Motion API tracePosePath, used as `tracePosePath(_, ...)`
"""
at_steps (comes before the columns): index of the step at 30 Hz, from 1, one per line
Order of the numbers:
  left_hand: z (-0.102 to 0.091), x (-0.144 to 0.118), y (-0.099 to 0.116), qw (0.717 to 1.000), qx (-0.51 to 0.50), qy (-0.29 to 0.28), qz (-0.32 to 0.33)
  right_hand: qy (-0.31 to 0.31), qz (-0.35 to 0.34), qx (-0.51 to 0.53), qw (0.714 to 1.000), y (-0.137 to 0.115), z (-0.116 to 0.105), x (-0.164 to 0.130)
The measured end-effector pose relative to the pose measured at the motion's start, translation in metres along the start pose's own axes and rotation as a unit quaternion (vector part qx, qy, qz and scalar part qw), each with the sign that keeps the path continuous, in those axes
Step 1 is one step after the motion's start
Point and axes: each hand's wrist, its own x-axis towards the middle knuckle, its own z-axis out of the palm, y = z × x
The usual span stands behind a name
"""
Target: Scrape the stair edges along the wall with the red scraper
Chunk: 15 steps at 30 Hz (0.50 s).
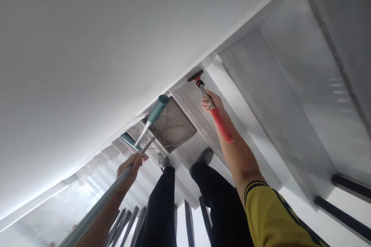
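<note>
Two hands at work on stairs, right hand gripping a red scraper against the wall, left hand closed round a pole, green-handled tool nearby.

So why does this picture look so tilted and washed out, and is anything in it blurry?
Head view: the camera is steeply tilted, so the stairs run diagonally. Soft, even light leaves the white wall nearly featureless. Glare whitens the steps at lower left and streaks the right. The long pole in the left hand blurs near the lens; the right hand and red-handled scraper stay sharp.
</note>
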Motion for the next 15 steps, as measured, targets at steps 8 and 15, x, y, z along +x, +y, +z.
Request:
tracePosePath(8,-0.001,0.002,-0.016,1.0,0.013,-0.013,0.013,0.066,0.03,-0.115,0.991,-0.035,-0.015,0.004)
tracePosePath(15,0.002,0.001,-0.015,1.0,-0.002,0.001,0.024,0.228,-0.124,-0.604,0.754,-0.068,0.008,0.023)
